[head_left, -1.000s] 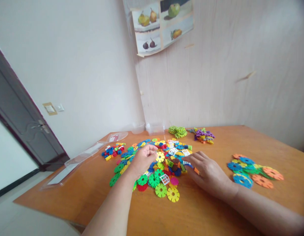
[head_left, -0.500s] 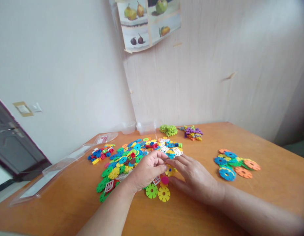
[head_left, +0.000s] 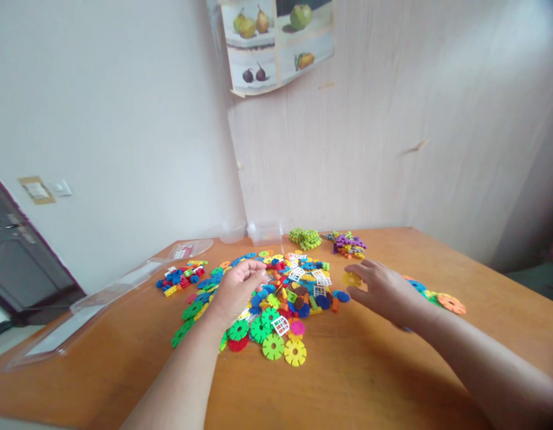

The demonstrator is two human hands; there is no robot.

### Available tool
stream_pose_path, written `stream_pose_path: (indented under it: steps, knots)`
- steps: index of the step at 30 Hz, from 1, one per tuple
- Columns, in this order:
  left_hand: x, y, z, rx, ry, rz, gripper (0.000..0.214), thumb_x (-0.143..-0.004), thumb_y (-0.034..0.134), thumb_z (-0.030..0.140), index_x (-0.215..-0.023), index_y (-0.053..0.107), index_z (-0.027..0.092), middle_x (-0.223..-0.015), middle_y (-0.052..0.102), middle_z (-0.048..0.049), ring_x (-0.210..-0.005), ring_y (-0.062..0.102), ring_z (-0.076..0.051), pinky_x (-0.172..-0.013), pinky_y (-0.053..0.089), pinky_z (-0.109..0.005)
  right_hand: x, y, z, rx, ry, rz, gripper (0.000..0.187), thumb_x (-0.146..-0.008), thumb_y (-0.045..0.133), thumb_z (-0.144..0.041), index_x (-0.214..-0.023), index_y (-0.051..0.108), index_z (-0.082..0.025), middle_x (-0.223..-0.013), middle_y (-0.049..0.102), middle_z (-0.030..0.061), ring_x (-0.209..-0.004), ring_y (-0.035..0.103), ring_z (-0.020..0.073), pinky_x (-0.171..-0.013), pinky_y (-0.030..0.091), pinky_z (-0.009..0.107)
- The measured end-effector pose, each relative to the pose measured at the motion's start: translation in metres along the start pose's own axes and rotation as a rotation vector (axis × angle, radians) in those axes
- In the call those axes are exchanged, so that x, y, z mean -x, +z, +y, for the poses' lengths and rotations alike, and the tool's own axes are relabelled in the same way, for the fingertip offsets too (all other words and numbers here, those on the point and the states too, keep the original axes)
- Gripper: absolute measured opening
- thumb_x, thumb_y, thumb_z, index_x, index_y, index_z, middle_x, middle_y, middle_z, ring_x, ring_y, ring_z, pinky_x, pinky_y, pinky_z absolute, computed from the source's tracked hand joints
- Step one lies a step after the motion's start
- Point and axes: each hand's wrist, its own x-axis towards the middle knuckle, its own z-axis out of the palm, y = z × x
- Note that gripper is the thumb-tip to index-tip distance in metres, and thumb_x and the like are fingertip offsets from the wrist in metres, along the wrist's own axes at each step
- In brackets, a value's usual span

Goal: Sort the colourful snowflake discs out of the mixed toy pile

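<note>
A yellow notched disc (head_left: 350,279) is pinched in the fingertips of my right hand (head_left: 381,292), held right of the big pile. My left hand (head_left: 240,291) hovers over the pile's left part, fingers curled and thumb close to them; whatever it may hold is too small to make out. Beneath it spreads a mixed pile of notched discs, white lattice window pieces (head_left: 297,273) and small bricks. At the pile's near edge lie a light green disc (head_left: 273,347) and a yellow disc (head_left: 295,353). My right forearm partly hides a separate group of discs (head_left: 452,303).
Small red, blue and yellow bricks (head_left: 181,277) form a heap at the left. Green pieces (head_left: 305,237) and purple pieces (head_left: 349,242) sit at the back. Clear plastic boxes (head_left: 265,233) stand against the wall, with clear lids (head_left: 119,292) along the table's left edge.
My hands have moved apart from over the pile. The right one went right with a yellow disc towards the separate disc group; the left shifted left and slightly up.
</note>
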Motion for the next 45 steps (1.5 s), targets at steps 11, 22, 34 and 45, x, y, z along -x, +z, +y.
stream_pose_path:
  steps: [11,22,34,45]
  knots:
    - [-0.016,-0.03,-0.016,-0.116,-0.059,0.185,0.033,-0.067,0.072,0.04,-0.09,0.068,0.016,-0.077,0.071,-0.003,-0.067,0.061,-0.015,-0.064,0.047,-0.026,-0.001,0.003,0.07,0.073,0.159,-0.217,0.04,-0.077,0.057,-0.032,-0.114,0.069,-0.021,-0.104,0.068,0.0106,-0.089,0.065,0.0249,-0.073,0.042,0.031]
    - [-0.01,-0.034,-0.023,-0.341,-0.095,0.061,0.024,-0.076,0.063,0.035,-0.09,0.07,0.017,-0.08,0.07,-0.0037,-0.077,0.064,-0.019,-0.069,0.048,-0.028,0.002,-0.002,0.097,0.088,0.139,-0.302,0.02,-0.077,0.057,-0.029,-0.087,0.07,-0.019,-0.092,0.066,0.0124,-0.085,0.062,0.0254,-0.074,0.041,0.033]
    - [-0.019,-0.033,-0.043,-0.886,0.11,-0.023,0.029,-0.077,0.067,0.031,-0.103,0.076,0.023,-0.108,0.069,-0.0082,-0.103,0.063,-0.025,-0.092,0.045,-0.033,0.005,-0.005,0.105,0.083,0.159,-0.339,0.017,-0.076,0.059,-0.03,-0.084,0.071,-0.021,-0.091,0.068,0.0114,-0.085,0.063,0.0263,-0.074,0.042,0.033]
    - [-0.017,-0.029,-0.043,-1.1,0.087,0.009,0.03,-0.078,0.063,0.033,-0.104,0.077,0.03,-0.107,0.065,-0.0085,-0.107,0.057,-0.03,-0.092,0.04,-0.038,0.005,-0.008,0.103,0.101,0.171,-0.362,0.015,-0.073,0.06,-0.027,-0.081,0.071,-0.02,-0.09,0.068,0.0113,-0.083,0.063,0.0257,-0.07,0.04,0.032]
